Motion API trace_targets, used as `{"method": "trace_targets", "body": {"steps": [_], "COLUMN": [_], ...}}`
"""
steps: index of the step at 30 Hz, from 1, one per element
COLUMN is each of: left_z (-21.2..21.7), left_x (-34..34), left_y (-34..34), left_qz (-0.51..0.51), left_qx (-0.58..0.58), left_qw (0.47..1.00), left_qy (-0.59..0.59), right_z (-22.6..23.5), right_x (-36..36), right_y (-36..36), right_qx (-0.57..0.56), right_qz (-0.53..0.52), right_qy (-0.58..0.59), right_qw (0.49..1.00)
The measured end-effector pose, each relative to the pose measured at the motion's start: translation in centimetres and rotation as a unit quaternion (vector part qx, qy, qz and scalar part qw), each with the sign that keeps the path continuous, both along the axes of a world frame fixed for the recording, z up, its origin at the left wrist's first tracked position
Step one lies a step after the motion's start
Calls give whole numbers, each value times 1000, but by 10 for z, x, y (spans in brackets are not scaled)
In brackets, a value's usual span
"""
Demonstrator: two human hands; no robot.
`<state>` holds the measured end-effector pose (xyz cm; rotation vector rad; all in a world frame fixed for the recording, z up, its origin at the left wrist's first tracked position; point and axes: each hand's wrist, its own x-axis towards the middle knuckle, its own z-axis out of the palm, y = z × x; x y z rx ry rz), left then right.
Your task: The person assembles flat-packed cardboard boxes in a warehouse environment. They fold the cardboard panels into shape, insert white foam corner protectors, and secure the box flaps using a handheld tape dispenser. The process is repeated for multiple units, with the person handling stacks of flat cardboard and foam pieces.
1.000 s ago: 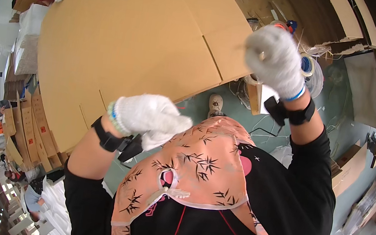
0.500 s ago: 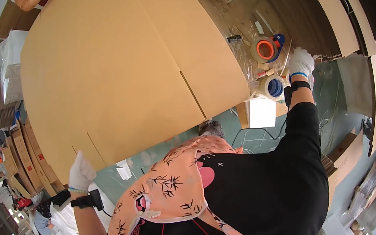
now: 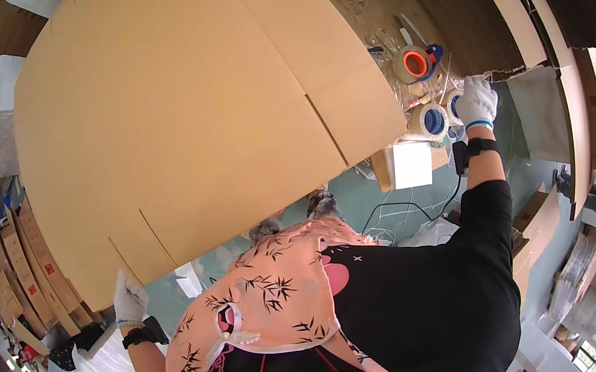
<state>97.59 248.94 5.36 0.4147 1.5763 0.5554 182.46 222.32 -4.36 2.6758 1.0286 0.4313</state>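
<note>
Left hand (image 3: 129, 298) steadies the cardboard sheet (image 3: 171, 105) corner, fingers spread; right hand (image 3: 476, 101) reaches the tape roll (image 3: 431, 120), grip unclear

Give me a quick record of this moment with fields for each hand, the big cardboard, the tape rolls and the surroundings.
left hand: white-gloved left hand, low at the near corner of the cardboard sheet, at its edge; grip unclear
right hand: white-gloved right hand, stretched out to the tape rolls, on or beside a roll; grip unclear
cardboard sheet: large, flat, tan, with slits between flaps
tape rolls: blue-core roll by the right hand; orange-core roll beyond it
surroundings: stacked flat cartons at lower left
</note>
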Motion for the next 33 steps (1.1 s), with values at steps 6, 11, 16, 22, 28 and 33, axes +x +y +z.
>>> {"method": "trace_targets", "body": {"steps": [6, 11, 16, 22, 28, 33], "left_z": [-102, -120, -106, -110, -116, -96], "left_x": [-73, -26, -14, -39, -43, -43], "left_y": [3, -1, -16, -22, -24, -23], "left_qz": [-255, -283, -323, -318, -293, -304], "left_qx": [143, 188, 225, 278, 311, 266], "left_qw": [716, 639, 622, 617, 606, 652], "left_qy": [634, 690, 677, 664, 671, 641], "right_z": [23, 10, -6, 1, 38, 70], "right_x": [-168, -441, -543, -570, -593, -611], "right_y": [84, 195, 230, 248, 243, 257], "right_qx": [249, 81, -61, -49, 74, 1], "right_qz": [261, 561, 658, 715, 764, 700], "right_qy": [215, 394, 309, 293, 258, 208], "right_qw": [907, 723, 684, 633, 586, 683]}}
